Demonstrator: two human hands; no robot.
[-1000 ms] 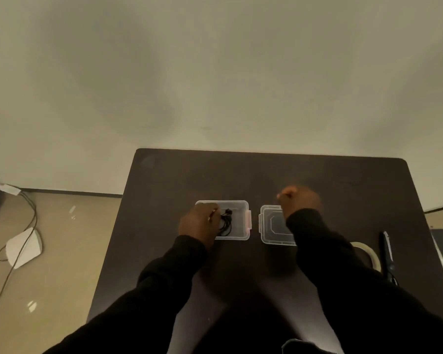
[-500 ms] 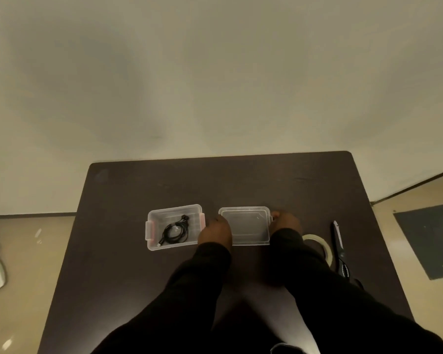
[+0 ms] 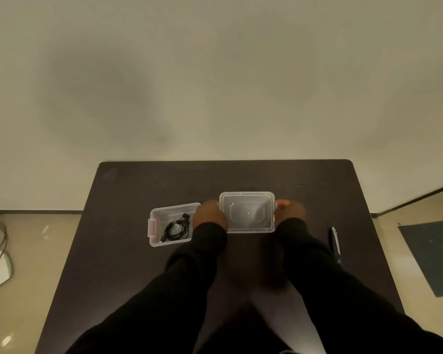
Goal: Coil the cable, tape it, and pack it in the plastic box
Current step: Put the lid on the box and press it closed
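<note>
Both hands grip a clear plastic lid (image 3: pixel 247 212) by its short ends, the left hand (image 3: pixel 209 215) clamped on one end and the right hand (image 3: pixel 290 211) on the other. Just beyond the left hand, the open clear plastic box (image 3: pixel 156 235) with orange latches sits on the dark counter (image 3: pixel 143 180), the coiled black cable (image 3: pixel 176 228) lying inside it. A pen-like tool (image 3: pixel 335 240) lies on the counter outside the right sleeve

No text, label, brand or number can be read anywhere. The clear lid (image 3: pixel 247 212) and box (image 3: pixel 171 224) show plain plastic, and any marking on the pen (image 3: pixel 335 240) near the table's right edge is too blurred to read
</note>
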